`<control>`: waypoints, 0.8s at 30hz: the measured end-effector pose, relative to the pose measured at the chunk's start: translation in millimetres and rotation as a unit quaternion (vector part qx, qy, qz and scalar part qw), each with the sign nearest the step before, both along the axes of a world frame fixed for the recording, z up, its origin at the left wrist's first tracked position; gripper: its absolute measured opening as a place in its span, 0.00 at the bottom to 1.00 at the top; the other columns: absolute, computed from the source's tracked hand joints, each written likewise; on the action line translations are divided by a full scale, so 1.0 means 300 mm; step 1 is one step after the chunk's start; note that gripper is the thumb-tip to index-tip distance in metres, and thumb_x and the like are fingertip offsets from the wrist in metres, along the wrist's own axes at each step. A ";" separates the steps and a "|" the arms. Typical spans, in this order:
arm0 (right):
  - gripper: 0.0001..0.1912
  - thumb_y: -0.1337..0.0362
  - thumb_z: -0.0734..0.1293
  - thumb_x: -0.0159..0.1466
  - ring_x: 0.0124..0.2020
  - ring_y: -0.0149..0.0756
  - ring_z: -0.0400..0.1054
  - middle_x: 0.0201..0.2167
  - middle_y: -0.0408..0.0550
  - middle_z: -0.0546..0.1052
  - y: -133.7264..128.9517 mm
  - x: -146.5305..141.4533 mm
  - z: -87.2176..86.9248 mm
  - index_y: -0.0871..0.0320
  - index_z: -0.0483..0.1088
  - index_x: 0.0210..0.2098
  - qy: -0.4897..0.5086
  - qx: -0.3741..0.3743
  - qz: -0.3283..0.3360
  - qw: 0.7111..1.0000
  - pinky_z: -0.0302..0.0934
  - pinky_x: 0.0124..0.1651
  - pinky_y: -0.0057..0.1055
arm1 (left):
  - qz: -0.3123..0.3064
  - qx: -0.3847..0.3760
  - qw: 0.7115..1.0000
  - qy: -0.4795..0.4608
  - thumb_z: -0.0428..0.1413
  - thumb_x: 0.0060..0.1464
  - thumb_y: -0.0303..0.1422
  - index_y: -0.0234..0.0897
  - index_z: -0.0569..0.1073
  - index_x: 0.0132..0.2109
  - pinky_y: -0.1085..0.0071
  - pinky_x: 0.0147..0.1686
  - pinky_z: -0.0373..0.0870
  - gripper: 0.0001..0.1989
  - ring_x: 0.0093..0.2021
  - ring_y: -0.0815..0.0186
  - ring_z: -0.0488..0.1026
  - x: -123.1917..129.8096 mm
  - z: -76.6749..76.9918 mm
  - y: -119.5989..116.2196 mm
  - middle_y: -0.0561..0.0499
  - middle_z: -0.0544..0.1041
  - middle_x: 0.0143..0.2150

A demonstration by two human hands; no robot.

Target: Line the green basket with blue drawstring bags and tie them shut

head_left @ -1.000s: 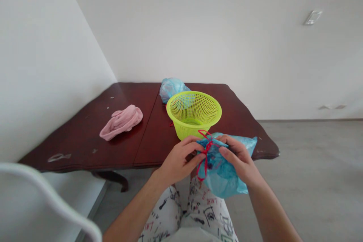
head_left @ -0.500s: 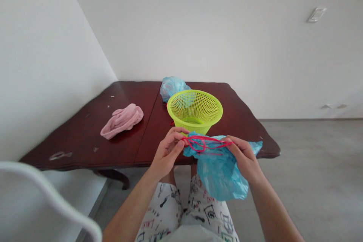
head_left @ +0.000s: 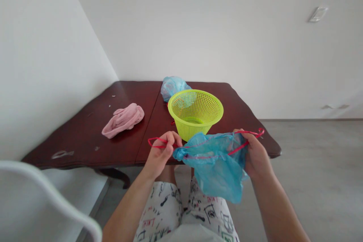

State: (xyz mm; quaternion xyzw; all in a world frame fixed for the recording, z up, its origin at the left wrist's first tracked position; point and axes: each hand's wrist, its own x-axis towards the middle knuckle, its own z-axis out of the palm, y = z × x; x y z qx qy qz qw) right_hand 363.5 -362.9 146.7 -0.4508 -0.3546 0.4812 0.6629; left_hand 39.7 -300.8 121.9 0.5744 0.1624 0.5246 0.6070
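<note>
Dark wooden table (head_left: 70, 140) beyond; left hand (head_left: 159, 153) curls its fingers shut on a red drawstring (head_left: 154, 142), right hand (head_left: 256, 157) closes on drawstring and blue plastic bag (head_left: 212, 168), keeping both taut

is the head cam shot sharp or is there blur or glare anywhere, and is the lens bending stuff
In the head view, light is soft and even; a pale sheen of glare lies on the polished dark red wooden table; wide-angle distortion bows the table edges and the curved white chair back; the blue plastic bag, thin red cord, left hand and right hand look fairly sharp.
</note>
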 end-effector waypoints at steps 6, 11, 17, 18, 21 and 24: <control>0.13 0.50 0.76 0.63 0.26 0.40 0.73 0.29 0.48 0.81 -0.062 -0.042 0.117 0.53 0.79 0.35 0.090 -0.084 0.121 0.985 0.71 0.29 0.34 | -0.130 -0.097 0.975 0.152 0.79 0.64 0.51 0.42 0.67 0.44 0.72 0.40 0.68 0.30 0.39 0.68 0.69 0.031 -0.006 -0.041 0.54 0.75 0.43; 0.18 0.48 0.75 0.66 0.34 0.47 0.81 0.37 0.51 0.87 -0.086 -0.051 0.177 0.51 0.85 0.48 0.058 -0.042 0.178 0.981 0.79 0.40 0.41 | -0.217 -0.148 0.944 0.200 0.77 0.67 0.50 0.40 0.75 0.48 0.74 0.36 0.70 0.24 0.37 0.68 0.72 0.061 -0.009 -0.072 0.53 0.77 0.41; 0.33 0.41 0.85 0.59 0.38 0.47 0.82 0.45 0.52 0.87 -0.115 -0.010 0.185 0.47 0.86 0.58 0.032 -0.013 0.143 0.989 0.81 0.41 0.40 | -0.150 -0.268 0.951 0.043 0.80 0.63 0.50 0.40 0.78 0.48 0.77 0.30 0.71 0.24 0.28 0.72 0.72 0.017 0.038 -0.075 0.56 0.78 0.33; 0.34 0.42 0.87 0.58 0.37 0.45 0.81 0.43 0.50 0.86 -0.119 -0.006 0.179 0.47 0.86 0.58 0.032 -0.016 0.139 0.990 0.79 0.38 0.37 | -0.115 -0.286 0.951 0.025 0.81 0.61 0.50 0.41 0.79 0.48 0.78 0.29 0.72 0.25 0.27 0.73 0.73 0.006 0.051 -0.075 0.57 0.78 0.33; 0.31 0.48 0.90 0.60 0.31 0.35 0.74 0.38 0.43 0.80 -0.119 -0.003 0.154 0.47 0.85 0.59 0.022 -0.030 0.153 0.988 0.72 0.31 0.27 | -0.013 -0.299 0.954 0.011 0.81 0.60 0.50 0.42 0.84 0.52 0.73 0.34 0.82 0.25 0.32 0.66 0.82 -0.024 0.093 -0.077 0.54 0.84 0.35; 0.28 0.53 0.90 0.63 0.32 0.31 0.75 0.38 0.40 0.81 -0.105 -0.007 0.120 0.48 0.84 0.59 0.019 -0.047 0.153 0.987 0.71 0.33 0.23 | 0.009 -0.265 0.964 0.023 0.76 0.66 0.53 0.44 0.85 0.54 0.64 0.38 0.87 0.22 0.38 0.56 0.88 -0.043 0.120 -0.080 0.50 0.86 0.36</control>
